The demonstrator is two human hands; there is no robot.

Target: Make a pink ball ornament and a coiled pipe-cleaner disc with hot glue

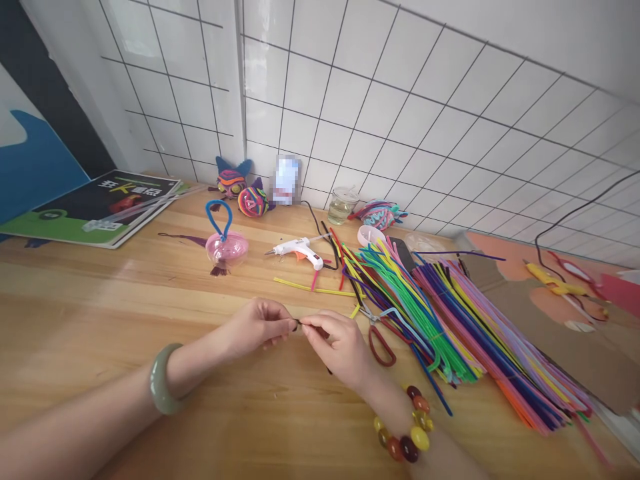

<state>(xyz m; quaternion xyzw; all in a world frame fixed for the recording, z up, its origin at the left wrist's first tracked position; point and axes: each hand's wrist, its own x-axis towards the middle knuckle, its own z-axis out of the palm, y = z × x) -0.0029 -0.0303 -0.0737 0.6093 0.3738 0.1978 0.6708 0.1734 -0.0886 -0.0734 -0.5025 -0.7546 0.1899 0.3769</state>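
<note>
My left hand [263, 325] pinches one end of a small black piece [297, 325], probably pipe cleaner, above the wooden table [240, 413]. Fingertips of my right hand [337, 343] close on the same piece from the other side, and the two hands nearly touch. A dark tip shows below my right palm. Beyond my hands lie a white glue gun [300, 251] and yellow pipe cleaners [315, 288]. Red-handled scissors [383, 345] rest just right of my right hand. A pink round piece with a blue loop [227, 248] sits farther back on the left.
Bundles of coloured pipe cleaners [430, 327] cover the right side, beside brown cardboard [575, 353] and a yellow glue gun [555, 279]. Along the tiled wall stand yarn-covered figures [254, 200], a phone [287, 180] and a glass jar [343, 205]. Books [115, 207] lie at the left.
</note>
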